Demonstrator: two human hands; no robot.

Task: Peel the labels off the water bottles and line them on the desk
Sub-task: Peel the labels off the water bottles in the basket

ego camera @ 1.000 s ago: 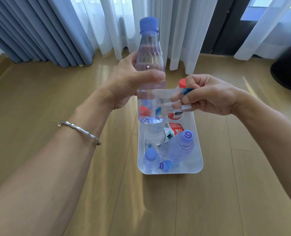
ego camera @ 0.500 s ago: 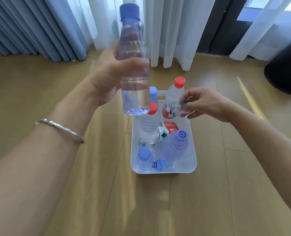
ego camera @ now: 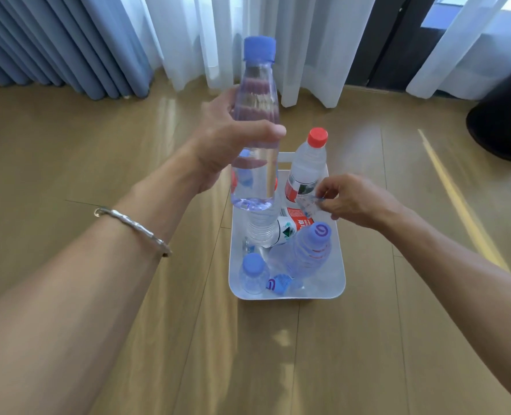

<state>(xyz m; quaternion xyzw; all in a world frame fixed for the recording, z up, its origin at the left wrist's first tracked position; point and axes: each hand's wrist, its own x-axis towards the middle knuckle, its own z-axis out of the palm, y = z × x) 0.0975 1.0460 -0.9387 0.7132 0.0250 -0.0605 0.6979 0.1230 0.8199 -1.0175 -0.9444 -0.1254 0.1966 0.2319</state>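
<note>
wood floor [ego camera: 68, 151], tray [ego camera: 287, 296] of bottles [ego camera: 306, 166], curtains [ego camera: 194, 40]

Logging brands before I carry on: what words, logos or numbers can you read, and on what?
No word or number reads clearly.
Lying bottle's label: white characters on red, blurred; green triangle mark beside.
Blue cap: purple spiral sign.
Loose label in the bin: same spiral.
Standing bottle: print too small.
Held bottle: bare.
Peeled label in right hand: blurred.

blue cap [ego camera: 259, 48], red cap [ego camera: 317, 137], white bin [ego camera: 339, 283].
</note>
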